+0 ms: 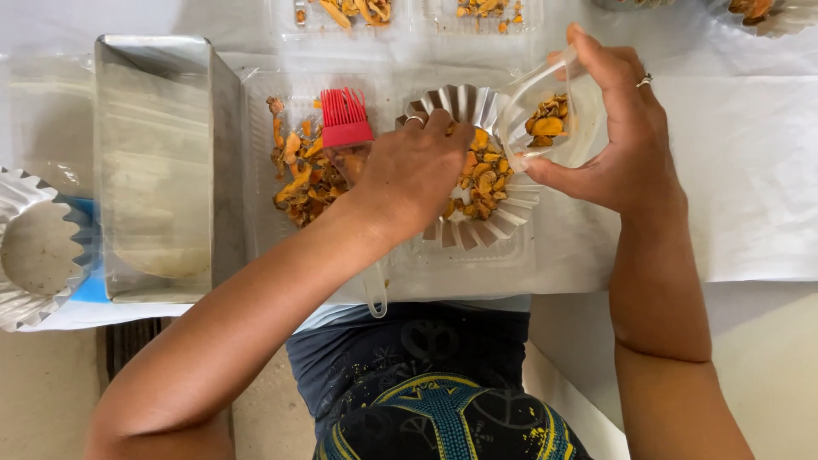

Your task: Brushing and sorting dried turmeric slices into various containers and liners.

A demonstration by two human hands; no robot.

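Tabletop [750, 170]: covered in white sheeting, bearing all items below.

Metal box [158, 162]: rectangular, open-topped, shiny, standing at the left of the work area.

Clear plastic tray [409, 264]: flat, lying just right of the metal box; it carries the loose pile, the brush and the fluted dish in use.

Fluted foil dish [477, 221]: round, pleated rim, resting on the tray's right half, part-filled with dried orange-yellow pieces [486, 183].

Second fluted foil dish [34, 247]: at the far left edge, holding no pieces, resting partly on something blue [89, 285].

Left hand [413, 170]: ring on one finger, reaching into the fluted foil dish; fingers curled down among the dried pieces, the grip pressed together about them, though what exactly is pinched is hidden under the hand.

Right hand [626, 136]: ring on one finger, grip closed around a small clear plastic cup [545, 111], thumb below and fingers above; the cup is tilted with its mouth toward the foil dish, just above the dish's right rim, and holds a few orange-yellow pieces.

Loose pile [298, 175]: more dried pieces, spread on the tray's left half.

Silicone brush [345, 119]: red bristles, clear handle, lying across the tray beside the loose pile and passing under the left forearm.

Further trays [409, 13]: at the far edge, with similar pieces.
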